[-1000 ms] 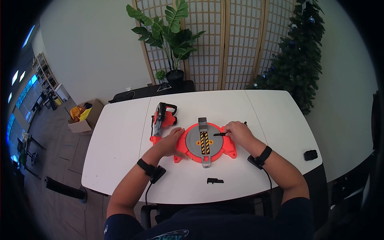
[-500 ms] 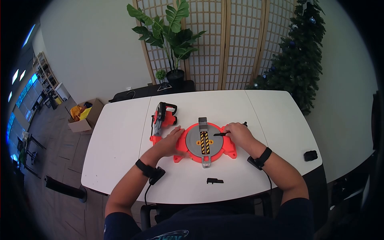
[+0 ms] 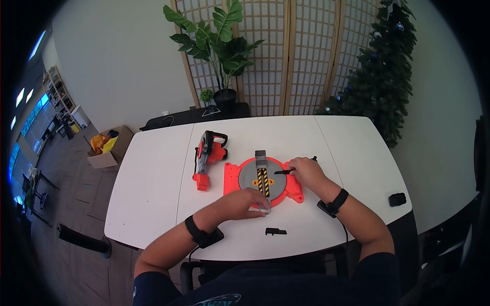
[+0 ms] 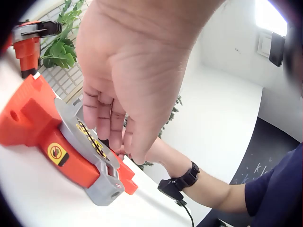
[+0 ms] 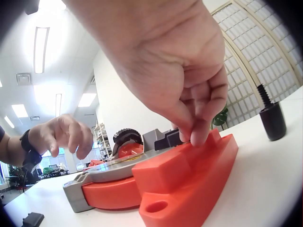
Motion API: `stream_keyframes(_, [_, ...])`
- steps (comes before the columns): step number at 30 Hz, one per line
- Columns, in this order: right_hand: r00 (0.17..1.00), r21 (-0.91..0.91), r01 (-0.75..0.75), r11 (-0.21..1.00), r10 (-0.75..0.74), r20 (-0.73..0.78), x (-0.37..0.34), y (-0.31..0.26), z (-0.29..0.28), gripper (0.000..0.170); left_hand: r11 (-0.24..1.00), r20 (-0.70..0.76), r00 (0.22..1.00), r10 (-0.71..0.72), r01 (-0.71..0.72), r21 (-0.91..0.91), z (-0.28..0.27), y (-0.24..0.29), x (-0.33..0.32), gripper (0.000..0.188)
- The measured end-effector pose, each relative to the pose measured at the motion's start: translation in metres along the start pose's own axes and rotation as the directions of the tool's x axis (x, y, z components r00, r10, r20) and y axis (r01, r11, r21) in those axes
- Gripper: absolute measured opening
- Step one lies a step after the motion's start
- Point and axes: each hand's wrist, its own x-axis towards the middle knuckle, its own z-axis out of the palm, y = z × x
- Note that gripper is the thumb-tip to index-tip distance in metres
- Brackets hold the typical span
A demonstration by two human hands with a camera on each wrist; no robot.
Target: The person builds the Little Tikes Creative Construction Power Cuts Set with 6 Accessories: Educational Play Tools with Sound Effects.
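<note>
An orange toy miter saw base point(image 3: 232, 178) with a round grey turntable point(image 3: 247, 176) and a striped yellow-black strip lies on the white table. My right hand point(image 3: 306, 171) pinches a small black plastic piece point(image 5: 168, 140) between thumb and fingertips, over the right side of the base. My left hand point(image 3: 240, 203) hovers at the front of the turntable, fingers loosely bent and holding nothing. Below those fingers is the grey front tab point(image 4: 106, 189) of the turntable. A second black piece point(image 3: 275, 231) lies on the table in front of the base.
Behind and left of the base stands the orange and grey saw head point(image 3: 217, 151) with its black handle. A black knob with a threaded stud point(image 5: 273, 120) stands on the table beyond my right hand. Near the right table edge sits a black object point(image 3: 397, 199).
My left hand has left the base's left side and moved right and toward me, to the front of the turntable. The right hand stays with the black piece.
</note>
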Motion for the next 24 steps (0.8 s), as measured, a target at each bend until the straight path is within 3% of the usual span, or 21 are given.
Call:
stream_keyframes(4, [1.000,-0.015,-0.001,1.000,0.001,-0.003,-0.002,-0.003,-0.003,0.014,1.000,0.110,0.994,0.005,-0.008,0.021,0.020,0.006,0.006,0.029])
stream_keyframes(6, [1.000,-0.019,-0.003,1.000,0.003,-0.001,-0.002,-0.004,-0.004,0.014,0.991,0.112,0.987,0.116,-0.123,0.057,0.031,0.009,0.009,0.030])
stream_keyframes(8, [1.000,-0.013,0.005,1.000,-0.005,-0.001,-0.001,-0.002,-0.003,0.014,0.994,0.162,0.984,0.078,-0.088,0.056,0.039,0.014,0.013,0.033])
stream_keyframes(10, [1.000,-0.017,0.007,1.000,-0.007,0.000,-0.001,-0.001,-0.001,0.014,0.982,0.223,0.969,0.109,-0.140,0.129,0.044,0.017,0.016,0.035])
stream_keyframes(24, [1.000,-0.028,0.025,0.999,-0.025,-0.005,-0.001,0.000,0.000,0.014,0.958,0.262,0.962,0.081,-0.148,0.247,0.058,0.017,0.020,0.028])
